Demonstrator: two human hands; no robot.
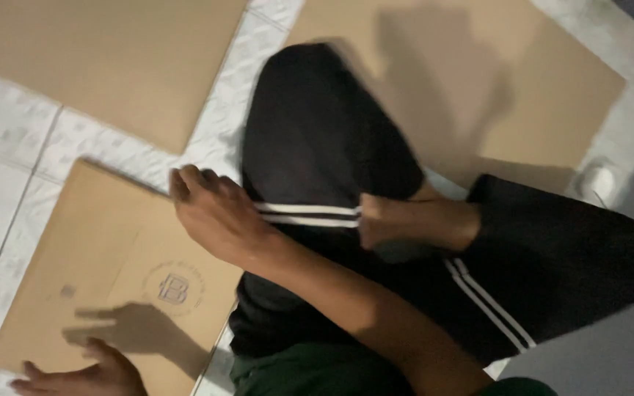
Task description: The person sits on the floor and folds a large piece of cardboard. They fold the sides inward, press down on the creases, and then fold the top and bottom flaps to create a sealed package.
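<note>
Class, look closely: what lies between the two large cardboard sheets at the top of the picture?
In the head view, a strip of white tiled floor separates the left sheet from the right sheet; lower, a dark-trousered knee crosses it.

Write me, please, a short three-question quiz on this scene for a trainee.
1. True or false: the left hand lies open on the near cardboard sheet.
2. Where do the fingers of the right hand curl over that sheet? A) its far edge B) its near edge C) nowhere, they are on the tiled floor
3. What pattern runs along the black trousers?

Key: 1 true; 2 A; 3 two white stripes.
</note>
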